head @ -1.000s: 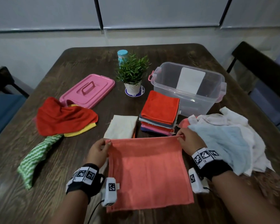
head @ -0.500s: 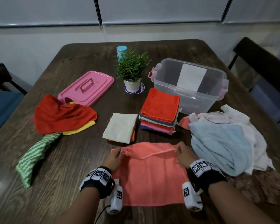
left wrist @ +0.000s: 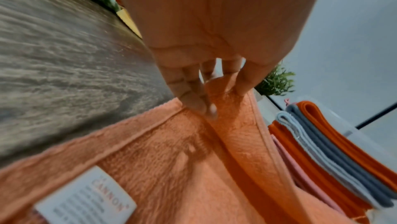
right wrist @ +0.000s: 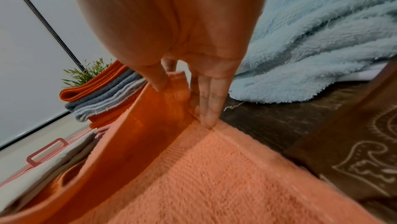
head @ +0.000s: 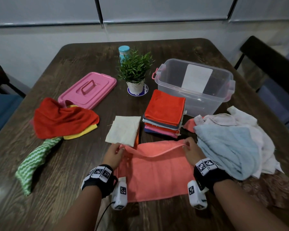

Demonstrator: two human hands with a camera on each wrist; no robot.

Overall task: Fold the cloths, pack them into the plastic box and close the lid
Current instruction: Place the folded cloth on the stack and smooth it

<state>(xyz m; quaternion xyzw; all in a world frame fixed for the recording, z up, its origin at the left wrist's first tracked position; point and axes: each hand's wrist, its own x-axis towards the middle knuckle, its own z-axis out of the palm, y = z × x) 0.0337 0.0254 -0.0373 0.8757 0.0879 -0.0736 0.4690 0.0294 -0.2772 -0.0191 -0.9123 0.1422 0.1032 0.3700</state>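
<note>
Fluffy coral towel sags between left hand and right hand, each grip pinching one corner.

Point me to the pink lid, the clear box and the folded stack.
pink lid (head: 88,90), head view, its handle
clear box (head: 163,77), head view, left wall
folded stack (head: 165,106), head view, top red cloth

Both bare forearms wear black wristbands with black-and-white square markers, each carrying a white camera.

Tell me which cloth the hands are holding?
The salmon-orange terry towel. Both hands pinch its far corners, left hand, right hand; every other cloth lies untouched.
</note>
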